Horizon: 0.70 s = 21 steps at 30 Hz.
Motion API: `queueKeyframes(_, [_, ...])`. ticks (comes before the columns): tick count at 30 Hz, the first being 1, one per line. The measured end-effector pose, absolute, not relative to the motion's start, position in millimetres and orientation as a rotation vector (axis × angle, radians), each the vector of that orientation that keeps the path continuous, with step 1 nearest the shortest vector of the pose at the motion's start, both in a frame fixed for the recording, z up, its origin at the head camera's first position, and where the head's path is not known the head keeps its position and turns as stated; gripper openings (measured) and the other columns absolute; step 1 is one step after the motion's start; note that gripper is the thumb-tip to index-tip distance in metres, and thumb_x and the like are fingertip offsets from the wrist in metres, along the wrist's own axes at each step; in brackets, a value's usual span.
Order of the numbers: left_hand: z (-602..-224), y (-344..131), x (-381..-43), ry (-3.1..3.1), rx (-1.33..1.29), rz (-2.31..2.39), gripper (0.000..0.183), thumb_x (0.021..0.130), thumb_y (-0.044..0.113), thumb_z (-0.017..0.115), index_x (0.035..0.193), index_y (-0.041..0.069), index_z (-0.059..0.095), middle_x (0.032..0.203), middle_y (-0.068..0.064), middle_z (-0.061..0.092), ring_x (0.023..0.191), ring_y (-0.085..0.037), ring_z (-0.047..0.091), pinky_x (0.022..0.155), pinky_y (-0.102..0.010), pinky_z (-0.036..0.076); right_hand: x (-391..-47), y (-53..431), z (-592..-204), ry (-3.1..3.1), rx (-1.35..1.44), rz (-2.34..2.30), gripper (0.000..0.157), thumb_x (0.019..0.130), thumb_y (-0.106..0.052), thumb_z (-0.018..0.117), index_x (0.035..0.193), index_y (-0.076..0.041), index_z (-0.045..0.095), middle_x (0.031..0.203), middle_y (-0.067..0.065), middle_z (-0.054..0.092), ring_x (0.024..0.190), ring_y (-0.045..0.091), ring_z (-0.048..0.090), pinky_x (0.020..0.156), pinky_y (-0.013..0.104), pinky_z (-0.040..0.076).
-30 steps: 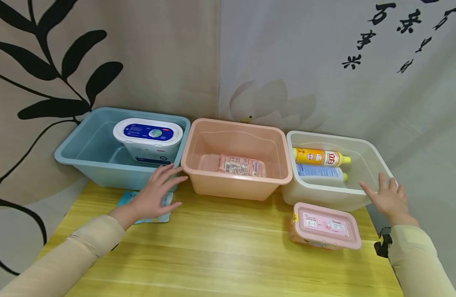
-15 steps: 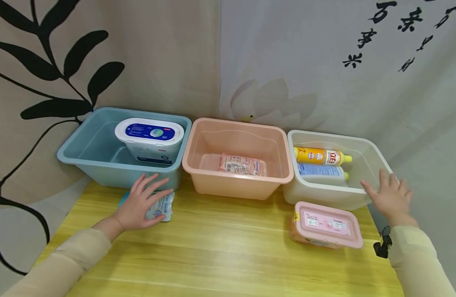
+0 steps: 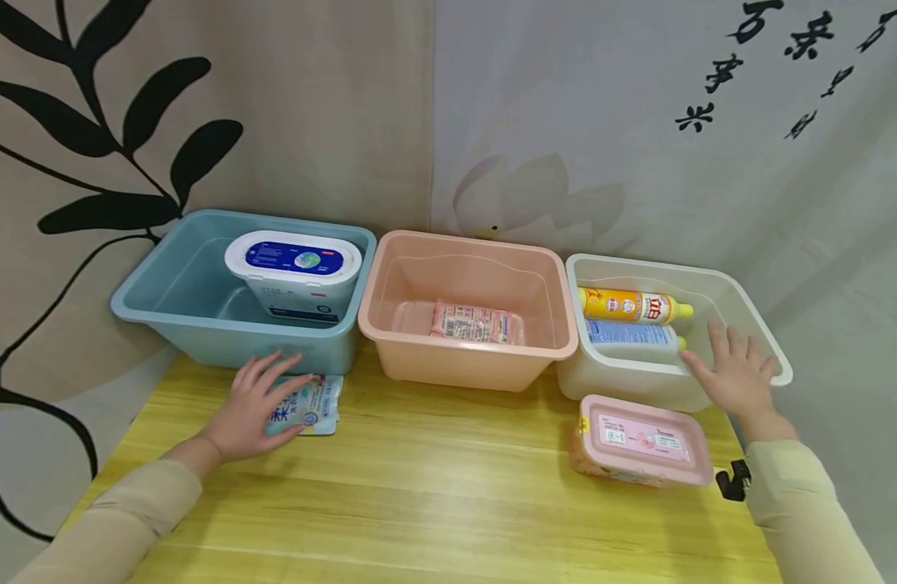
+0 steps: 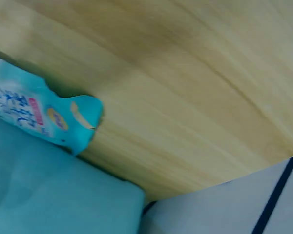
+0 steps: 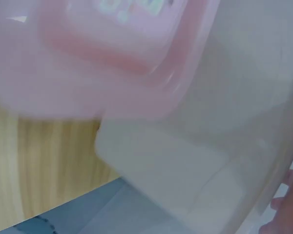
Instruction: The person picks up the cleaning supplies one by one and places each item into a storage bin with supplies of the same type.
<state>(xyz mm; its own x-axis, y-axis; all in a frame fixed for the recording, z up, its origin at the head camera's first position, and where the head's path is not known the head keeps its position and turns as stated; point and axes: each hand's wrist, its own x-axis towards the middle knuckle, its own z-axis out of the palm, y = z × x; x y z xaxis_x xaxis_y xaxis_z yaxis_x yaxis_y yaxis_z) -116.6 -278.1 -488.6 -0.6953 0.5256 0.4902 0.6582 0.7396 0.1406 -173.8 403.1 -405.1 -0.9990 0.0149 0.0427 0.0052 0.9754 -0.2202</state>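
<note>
My left hand (image 3: 253,410), fingers spread, hovers over a light blue pouch (image 3: 319,405) in front of the blue bin (image 3: 222,345); whether it touches the pouch I cannot tell. In the left wrist view the pouch (image 4: 31,105) lies flat on the wood against the bin. My right hand (image 3: 736,377) is spread over the front right rim of the white bin (image 3: 638,381), holding nothing. Just left of that hand, a pink lidded box (image 3: 641,442) sits on the table. The right wrist view shows the pink lid (image 5: 112,92) up close, blurred, beside the white bin's wall.
A white lidded tub (image 3: 295,276) stands in the blue bin. The peach bin (image 3: 463,369), in the middle, contains a pink packet (image 3: 474,323). Inside the white bin lie a yellow bottle (image 3: 631,306) and a white-blue bottle (image 3: 631,339). A curtain (image 3: 332,105) hangs behind.
My left hand has moved left and nearer to me, from the blue bin's rim to over the pouch. The right hand has shifted slightly left along the white bin's rim.
</note>
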Motion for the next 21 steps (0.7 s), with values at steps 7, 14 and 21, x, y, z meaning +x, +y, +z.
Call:
queueKeyframes(7, [-496.2,-289.5,-113.7,-2.592,-0.847,-0.429,0.075,0.086,0.071,0.032,0.122,0.010,0.056,0.137,-0.022,0.042,0.121,-0.050,0.034,0.093,-0.070,0.026,-178.4,375.1,-399.2,-3.075,0.088,0.351,0.081,0.094,-0.059,0.034,0.151,-0.011,0.002,0.150,0.033,0.006,0.133,0.061,-0.003,0.097,0.078,-0.003])
queueKeyframes(14, [-503.0,-297.5,-112.4,-2.632,-0.828,-0.396,0.077,0.085,0.072,0.029,0.125,0.011,0.054,0.137,-0.023,0.040,0.121,-0.051,0.034,0.093,-0.069,0.028,-180.6,349.9,-394.8,-3.061,0.220,0.329,0.081,0.093,-0.058,0.037,0.152,-0.015,0.003,0.151,0.031,0.010,0.134,0.060,-0.002,0.098,0.077,-0.001])
queueKeyframes(21, [-508.1,-302.5,-113.4,-2.644,-0.832,-0.374,0.079,0.085,0.074,0.028,0.126,0.010,0.051,0.136,-0.024,0.041,0.120,-0.050,0.035,0.090,-0.070,0.030,-182.3,325.7,-392.7,-3.021,0.340,0.311,0.081,0.092,-0.060,0.039,0.151,-0.012,0.011,0.150,0.030,0.015,0.134,0.060,0.005,0.100,0.076,0.001])
